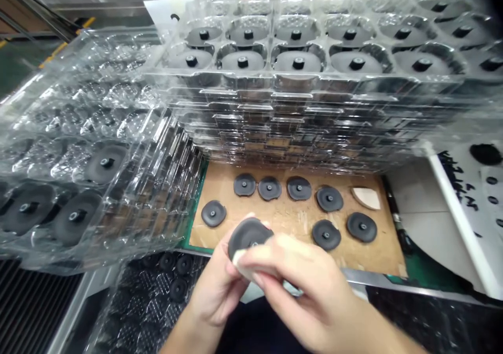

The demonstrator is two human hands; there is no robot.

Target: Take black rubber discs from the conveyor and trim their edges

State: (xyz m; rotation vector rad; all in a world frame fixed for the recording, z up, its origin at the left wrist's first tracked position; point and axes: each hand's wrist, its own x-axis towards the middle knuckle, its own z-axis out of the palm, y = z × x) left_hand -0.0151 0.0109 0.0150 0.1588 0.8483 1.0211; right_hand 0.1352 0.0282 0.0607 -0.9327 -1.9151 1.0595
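While left hand [220, 288] cups disc [247, 233], right hand [310, 275] pinching pale piece [239, 261]

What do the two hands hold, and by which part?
The left hand holds a dark disc by its rim; the right hand a pale piece, grip partly hidden.

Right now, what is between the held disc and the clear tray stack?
In the head view, two dark grey studded discs lie on the cardboard sheet between the disc in the left hand and the tray stack.

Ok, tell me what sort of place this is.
Probably a factory workstation: stacks of clear plastic trays and many matching dark parts, some in those trays, others spread across a cardboard sheet.
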